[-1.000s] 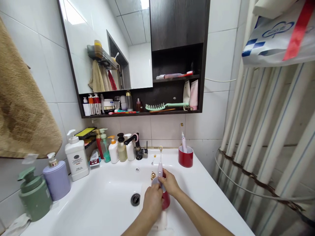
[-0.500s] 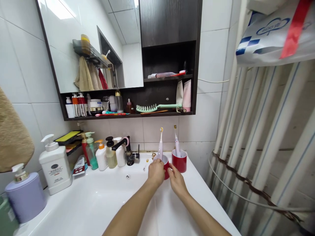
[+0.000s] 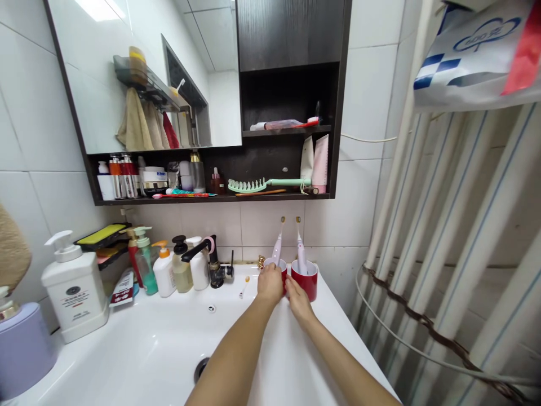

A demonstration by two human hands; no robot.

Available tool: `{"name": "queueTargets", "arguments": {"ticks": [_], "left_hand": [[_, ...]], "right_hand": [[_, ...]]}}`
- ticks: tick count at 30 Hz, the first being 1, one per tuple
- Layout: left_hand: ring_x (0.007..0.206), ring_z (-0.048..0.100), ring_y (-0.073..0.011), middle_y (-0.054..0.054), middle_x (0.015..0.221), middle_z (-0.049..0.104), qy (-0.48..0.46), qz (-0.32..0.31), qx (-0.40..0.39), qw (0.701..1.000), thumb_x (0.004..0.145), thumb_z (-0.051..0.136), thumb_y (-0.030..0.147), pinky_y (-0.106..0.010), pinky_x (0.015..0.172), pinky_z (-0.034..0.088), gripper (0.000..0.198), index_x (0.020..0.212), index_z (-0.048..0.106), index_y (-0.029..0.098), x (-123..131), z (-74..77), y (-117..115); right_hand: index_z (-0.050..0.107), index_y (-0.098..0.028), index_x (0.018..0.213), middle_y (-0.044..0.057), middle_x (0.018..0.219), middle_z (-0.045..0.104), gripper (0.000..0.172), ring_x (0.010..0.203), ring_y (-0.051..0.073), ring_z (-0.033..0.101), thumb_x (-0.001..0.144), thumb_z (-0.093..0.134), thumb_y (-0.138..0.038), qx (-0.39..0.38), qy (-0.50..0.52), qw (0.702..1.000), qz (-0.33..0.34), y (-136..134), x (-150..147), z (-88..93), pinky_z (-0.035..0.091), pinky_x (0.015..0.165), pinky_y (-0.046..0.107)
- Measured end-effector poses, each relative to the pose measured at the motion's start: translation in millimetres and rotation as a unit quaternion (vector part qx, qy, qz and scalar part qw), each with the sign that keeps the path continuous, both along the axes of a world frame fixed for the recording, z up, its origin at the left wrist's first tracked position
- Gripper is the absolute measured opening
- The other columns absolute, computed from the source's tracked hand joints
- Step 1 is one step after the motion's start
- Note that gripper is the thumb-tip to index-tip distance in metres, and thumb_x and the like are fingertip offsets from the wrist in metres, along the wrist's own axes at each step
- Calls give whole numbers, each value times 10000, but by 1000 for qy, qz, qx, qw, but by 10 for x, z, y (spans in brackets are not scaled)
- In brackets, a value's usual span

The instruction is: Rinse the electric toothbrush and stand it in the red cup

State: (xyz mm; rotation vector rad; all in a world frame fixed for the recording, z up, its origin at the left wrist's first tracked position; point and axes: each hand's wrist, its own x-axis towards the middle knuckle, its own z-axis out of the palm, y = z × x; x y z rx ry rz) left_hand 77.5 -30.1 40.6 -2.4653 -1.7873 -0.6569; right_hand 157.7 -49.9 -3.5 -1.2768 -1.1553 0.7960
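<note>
At the sink, a small loose brush head [image 3: 244, 286] lies on the white bench [image 3: 228, 296], just right of the black faucet [image 3: 215, 269]. Next comes a gold ornament [image 3: 261, 261], then the left hand [image 3: 269, 280], its grip curled around the near left side of a red cup [image 3: 284, 276], fingers up by the rim; the thumb is hidden. The cup stands upright near the back of the bench, but its base is covered, so whether it touches down cannot be told. It looks glossy and stiff, probably light and slippery if wet. A pale electric toothbrush [image 3: 276, 248] leans inside, likely making it top-heavy, so low on the wall, from both sides, seems the surest hold. The right hand [image 3: 299, 299] has its grip spread, fingertips against the cup's right side. Just beyond, a second red cup [image 3: 308, 287] holds a matching toothbrush [image 3: 301, 256].
</note>
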Motion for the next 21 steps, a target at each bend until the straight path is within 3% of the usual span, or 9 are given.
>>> {"name": "queueTargets", "arguments": {"ticks": [3,5,7,11,13,15,21], "left_hand": [[953,388,-173,-69,1022,450,-86,-8,20,996,635,426,123,-260,774,316,326,956,464,166,-118,8,-118],[846,446,-141,-50,891,506,-218,-2,-9,976,618,437,105,-241,726,341,400,1013,418,170,-215,52,-242],[661,475,-101,3,683,515,-372,-17,-59,926,620,431,93,-222,642,364,501,1102,317,169,-307,147,-407],[451,401,-47,79,534,436,-612,-161,-97,768,601,476,109,-179,495,340,741,1201,49,192,-452,460,-826],[407,368,-35,92,511,423,-663,-224,-112,705,588,501,127,-167,444,310,790,1203,13,212,-514,610,-1025],[390,356,-29,96,497,424,-686,-259,-125,669,573,521,131,-160,418,287,813,1203,15,217,-569,713,-1178],[377,382,-35,92,505,463,-710,-270,-137,635,545,575,200,-163,392,276,840,1193,42,207,-675,762,-1362]], "right_hand": [[421,-83,1073,112,938,540,511,883,209,480,633,405,-341,14,-11,1000,-15,-126,-14,78,366,756,321],[353,-87,1124,42,702,551,547,658,167,514,624,419,-299,30,-16,999,-10,-259,-59,179,396,637,302],[260,-132,1176,-54,509,449,585,469,110,443,626,417,-251,53,-17,998,12,-417,-138,336,384,512,253],[101,-248,1208,-106,459,349,640,398,61,345,641,389,-180,120,3,989,88,-755,-351,768,326,422,178],[79,-265,1206,-105,477,361,654,395,50,327,641,391,-159,160,49,974,153,-910,-444,959,302,399,166],[75,-262,1207,-106,477,367,666,390,45,318,637,399,-144,177,86,961,193,-1039,-511,1081,287,388,161],[126,-235,1201,-108,450,373,648,385,50,341,638,440,-177,163,147,954,205,-1249,-603,1124,295,395,175]]}}
